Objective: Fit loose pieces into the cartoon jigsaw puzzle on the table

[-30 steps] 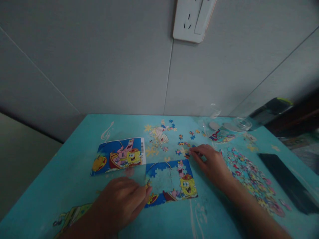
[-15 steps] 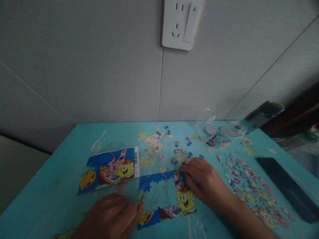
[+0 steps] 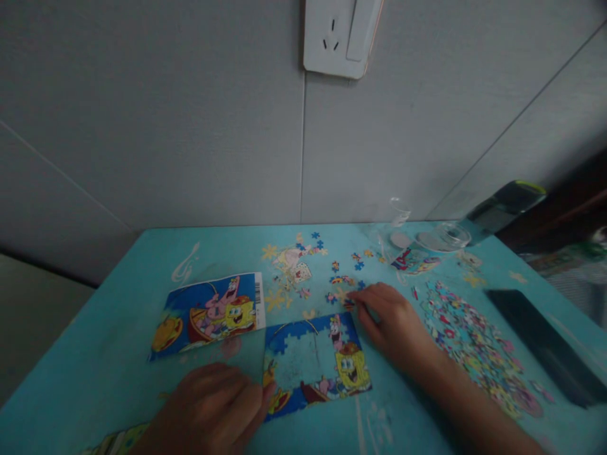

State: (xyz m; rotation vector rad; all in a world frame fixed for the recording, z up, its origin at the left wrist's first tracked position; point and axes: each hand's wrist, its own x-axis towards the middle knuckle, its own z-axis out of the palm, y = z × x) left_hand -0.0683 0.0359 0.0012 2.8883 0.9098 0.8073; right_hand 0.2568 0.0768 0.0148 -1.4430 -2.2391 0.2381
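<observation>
1. The SpongeBob jigsaw puzzle (image 3: 351,370) lies flat on the blue patterned tabletop (image 3: 109,322), near side, between both hands. Its border is largely joined; the unfilled middle shows the tabletop. The yellow SpongeBob figure forms the right side, with pink Patrick at the far right corner and a burger at the near left.

2. The left hand (image 3: 215,401) rests at the puzzle's left edge, fingers curled, fingertips narrow together and apparently touching it. Whether a piece is held there cannot be told.

3. The right hand (image 3: 389,316) is just beyond the puzzle's far right corner. Thumb and index finger are narrow together, the index tip beside the loose puzzle pieces (image 3: 336,280). Whether it grips a piece cannot be told.

4. The printed picture card (image 3: 213,316) lies to the left of the puzzle and slightly farther off, its barcode strip on the right end. It shows the same scene complete.

5. A spread pile of mixed pieces (image 3: 474,344) lies right of the right forearm. A flat dark strip (image 3: 545,344) lies beyond it, to the right.

6. A clear plastic container (image 3: 453,235) is at the far right. A white wall socket (image 3: 334,41) is on the grey wall (image 3: 190,126).
</observation>
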